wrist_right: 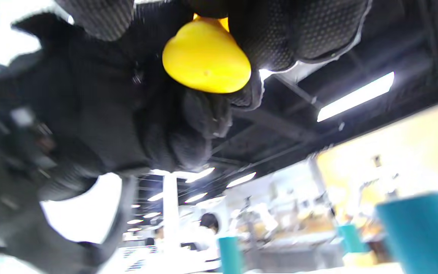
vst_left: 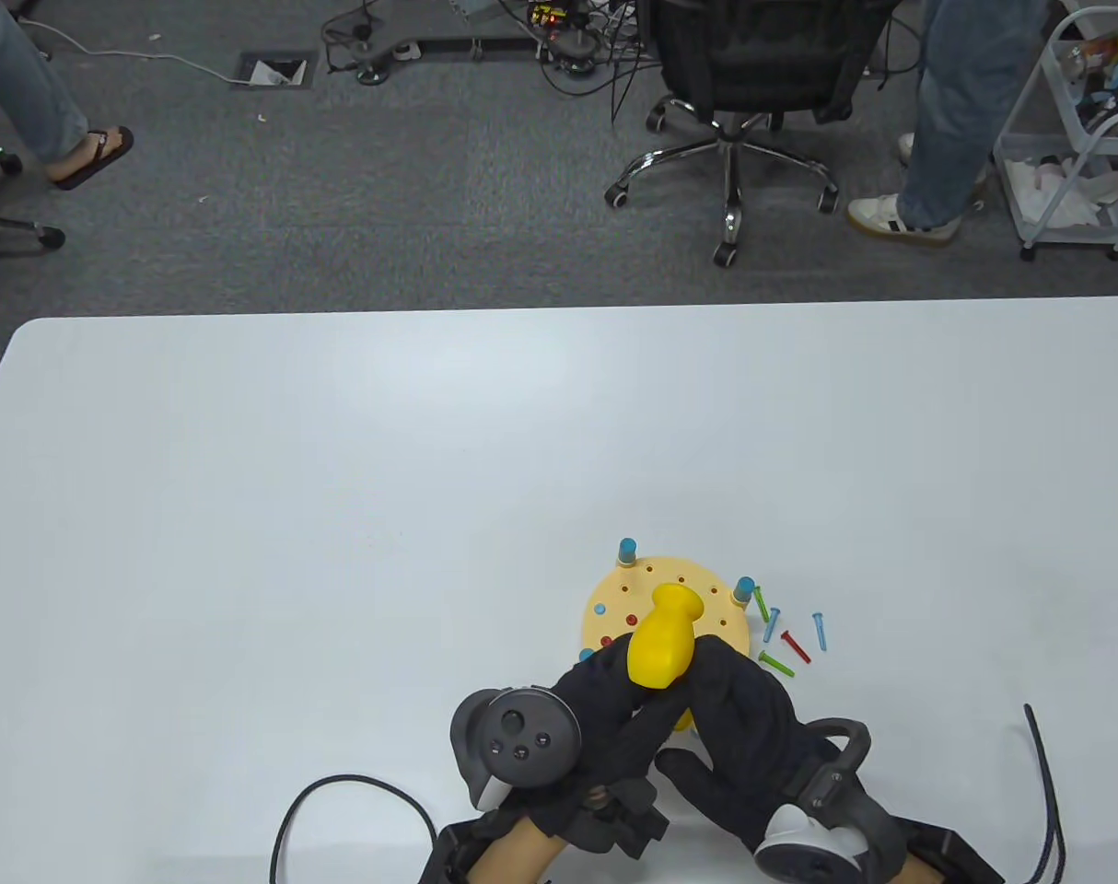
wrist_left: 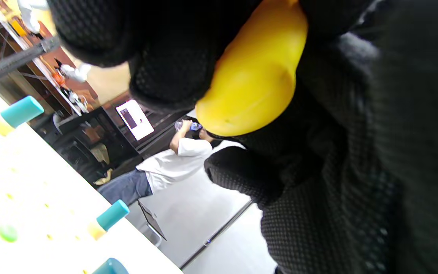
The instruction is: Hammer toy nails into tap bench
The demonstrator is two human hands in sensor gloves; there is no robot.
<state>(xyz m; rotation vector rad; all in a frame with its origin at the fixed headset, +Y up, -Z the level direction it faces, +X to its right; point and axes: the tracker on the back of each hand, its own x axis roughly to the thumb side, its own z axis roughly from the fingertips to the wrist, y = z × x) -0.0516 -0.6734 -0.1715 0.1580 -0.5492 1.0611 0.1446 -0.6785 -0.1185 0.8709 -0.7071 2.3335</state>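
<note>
The round yellow tap bench (vst_left: 697,580) with teal legs sits near the table's front edge. A few red nail heads (vst_left: 631,619) show in its top. The yellow toy hammer (vst_left: 662,640) is held over the bench's near side. My left hand (vst_left: 605,686) grips it from the left and my right hand (vst_left: 739,700) from the right. In the left wrist view my fingers (wrist_left: 165,57) wrap the hammer (wrist_left: 253,76) beside the bench (wrist_left: 32,198). In the right wrist view my fingers (wrist_right: 280,30) grip the hammer (wrist_right: 205,61).
Several loose nails lie on the table just right of the bench: green (vst_left: 760,603), blue (vst_left: 819,631), red (vst_left: 796,646). Black cables lie at the front left (vst_left: 338,792) and front right (vst_left: 1047,783). An office chair (vst_left: 734,92) stands beyond the far edge.
</note>
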